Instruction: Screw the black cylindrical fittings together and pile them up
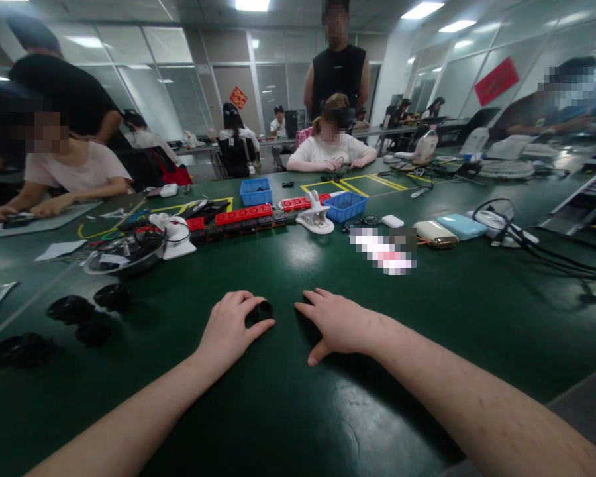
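Note:
My left hand (234, 321) is closed around a small round black part (259, 314) on the green tabletop (298, 411); my fingers hide most of it, so its exact kind does not show. A short gap to its right, my right hand (334, 323) hovers over or rests on the table with fingers spread and nothing in them. To the left lie several similar black round parts: one at the back (113, 297), one beside it (70, 309), a lower one (93, 332) and a wider dark group (22, 348).
Behind my hands stand red power strips (243, 214), a white clip stand (318, 215), blue baskets (346, 207) and a metal bowl (124, 258) of dark pieces. A wrench (0, 298) lies far left. Cables (551, 248) and a blue box (461, 226) sit right. People work opposite.

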A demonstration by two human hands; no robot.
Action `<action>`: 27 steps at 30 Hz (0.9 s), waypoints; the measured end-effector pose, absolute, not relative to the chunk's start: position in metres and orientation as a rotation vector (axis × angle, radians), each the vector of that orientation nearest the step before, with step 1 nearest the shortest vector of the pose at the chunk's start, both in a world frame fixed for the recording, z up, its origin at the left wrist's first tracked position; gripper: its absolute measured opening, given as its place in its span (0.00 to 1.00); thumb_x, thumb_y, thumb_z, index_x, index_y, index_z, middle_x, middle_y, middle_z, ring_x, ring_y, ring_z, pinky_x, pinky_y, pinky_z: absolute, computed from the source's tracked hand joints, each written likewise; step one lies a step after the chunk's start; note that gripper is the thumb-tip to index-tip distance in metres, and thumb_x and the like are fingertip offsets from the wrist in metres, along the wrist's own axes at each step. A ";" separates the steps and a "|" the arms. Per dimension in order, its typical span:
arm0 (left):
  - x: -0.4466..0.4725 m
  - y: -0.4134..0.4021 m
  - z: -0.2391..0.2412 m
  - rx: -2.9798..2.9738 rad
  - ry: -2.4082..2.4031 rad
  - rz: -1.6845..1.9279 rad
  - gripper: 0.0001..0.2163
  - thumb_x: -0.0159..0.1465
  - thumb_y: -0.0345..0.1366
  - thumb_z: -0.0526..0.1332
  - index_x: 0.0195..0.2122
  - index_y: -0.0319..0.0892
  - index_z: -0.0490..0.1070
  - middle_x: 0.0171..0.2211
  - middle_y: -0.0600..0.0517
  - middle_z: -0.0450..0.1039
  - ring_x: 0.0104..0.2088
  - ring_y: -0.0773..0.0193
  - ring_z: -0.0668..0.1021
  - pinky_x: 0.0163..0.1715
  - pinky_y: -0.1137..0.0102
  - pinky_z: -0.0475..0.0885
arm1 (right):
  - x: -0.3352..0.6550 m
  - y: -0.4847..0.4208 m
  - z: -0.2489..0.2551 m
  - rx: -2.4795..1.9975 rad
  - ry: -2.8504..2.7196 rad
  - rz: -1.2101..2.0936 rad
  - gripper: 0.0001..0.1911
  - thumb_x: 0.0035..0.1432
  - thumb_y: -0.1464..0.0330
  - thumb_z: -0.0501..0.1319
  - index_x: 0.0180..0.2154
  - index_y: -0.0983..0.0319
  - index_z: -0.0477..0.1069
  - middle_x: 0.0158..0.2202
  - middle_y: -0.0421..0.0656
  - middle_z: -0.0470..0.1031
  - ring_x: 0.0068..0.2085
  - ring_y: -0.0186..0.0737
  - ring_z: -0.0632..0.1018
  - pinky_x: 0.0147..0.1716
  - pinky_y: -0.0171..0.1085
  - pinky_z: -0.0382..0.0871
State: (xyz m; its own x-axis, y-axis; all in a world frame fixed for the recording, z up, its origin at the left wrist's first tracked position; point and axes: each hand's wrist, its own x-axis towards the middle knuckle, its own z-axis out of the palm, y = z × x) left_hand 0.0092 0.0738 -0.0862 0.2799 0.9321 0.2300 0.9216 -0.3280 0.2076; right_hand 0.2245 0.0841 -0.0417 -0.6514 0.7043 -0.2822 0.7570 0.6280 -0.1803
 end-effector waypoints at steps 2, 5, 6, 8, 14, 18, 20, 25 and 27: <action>0.008 0.075 -0.087 2.482 1.798 0.488 0.16 0.56 0.46 0.61 0.43 0.44 0.72 0.39 0.48 0.69 0.42 0.53 0.70 0.41 0.59 0.66 | 0.224 0.084 -0.042 1.212 2.667 -0.435 0.50 0.37 0.53 0.68 0.59 0.67 0.54 0.59 0.58 0.54 0.58 0.62 0.57 0.53 0.52 0.58; 0.008 0.075 -0.088 2.476 1.796 0.496 0.16 0.56 0.46 0.61 0.42 0.44 0.72 0.39 0.48 0.69 0.43 0.53 0.70 0.42 0.59 0.66 | 0.224 0.084 -0.043 1.215 2.668 -0.446 0.49 0.38 0.53 0.67 0.59 0.67 0.54 0.59 0.58 0.53 0.58 0.62 0.57 0.53 0.52 0.57; 0.008 0.074 -0.088 2.473 1.797 0.498 0.16 0.56 0.46 0.61 0.42 0.44 0.72 0.39 0.48 0.69 0.42 0.53 0.70 0.41 0.59 0.66 | 0.224 0.084 -0.043 1.214 2.670 -0.447 0.49 0.38 0.53 0.67 0.59 0.67 0.54 0.59 0.58 0.53 0.58 0.62 0.57 0.53 0.53 0.57; 0.009 0.074 -0.087 2.467 1.796 0.500 0.16 0.56 0.46 0.61 0.42 0.44 0.71 0.40 0.48 0.70 0.42 0.53 0.70 0.41 0.59 0.67 | 0.224 0.085 -0.043 1.212 2.678 -0.444 0.49 0.38 0.53 0.67 0.59 0.67 0.54 0.59 0.58 0.53 0.58 0.63 0.57 0.53 0.53 0.58; 0.010 0.075 -0.083 2.451 1.742 0.448 0.16 0.57 0.45 0.60 0.43 0.42 0.71 0.39 0.48 0.72 0.42 0.54 0.71 0.42 0.61 0.66 | 0.225 0.085 -0.043 1.216 2.682 -0.457 0.49 0.37 0.54 0.67 0.58 0.67 0.55 0.59 0.58 0.54 0.57 0.63 0.58 0.52 0.53 0.58; 0.007 0.074 -0.080 2.422 1.740 0.421 0.15 0.57 0.46 0.60 0.42 0.42 0.71 0.38 0.48 0.73 0.41 0.54 0.72 0.41 0.61 0.67 | 0.226 0.085 -0.043 1.210 2.682 -0.465 0.48 0.38 0.53 0.67 0.58 0.67 0.54 0.59 0.58 0.53 0.58 0.64 0.57 0.52 0.53 0.58; 0.004 0.072 -0.079 2.401 1.755 0.417 0.16 0.57 0.46 0.59 0.42 0.42 0.71 0.38 0.48 0.72 0.41 0.54 0.72 0.41 0.60 0.67 | 0.226 0.085 -0.043 1.207 2.683 -0.464 0.49 0.38 0.53 0.66 0.58 0.67 0.54 0.59 0.58 0.53 0.58 0.64 0.57 0.52 0.54 0.59; -0.010 0.057 -0.079 2.342 1.812 0.408 0.18 0.57 0.47 0.59 0.43 0.41 0.71 0.40 0.47 0.72 0.43 0.53 0.72 0.42 0.60 0.68 | 0.226 0.085 -0.043 1.213 2.674 -0.465 0.49 0.38 0.53 0.67 0.59 0.67 0.54 0.59 0.58 0.53 0.58 0.64 0.57 0.52 0.53 0.59; -0.020 0.047 -0.079 2.297 1.853 0.396 0.18 0.57 0.48 0.58 0.44 0.41 0.71 0.41 0.47 0.72 0.44 0.53 0.72 0.42 0.59 0.68 | 0.226 0.084 -0.042 1.208 2.666 -0.463 0.50 0.38 0.53 0.67 0.59 0.67 0.53 0.59 0.57 0.53 0.58 0.64 0.57 0.52 0.53 0.59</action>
State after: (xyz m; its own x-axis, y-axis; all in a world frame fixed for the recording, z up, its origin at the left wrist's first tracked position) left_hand -0.0204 0.0468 -0.0787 0.1956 0.9753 0.1024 0.9318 -0.2174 0.2906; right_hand 0.2259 0.0838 -0.0420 -0.6546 0.6999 -0.2857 0.7553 0.6219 -0.2068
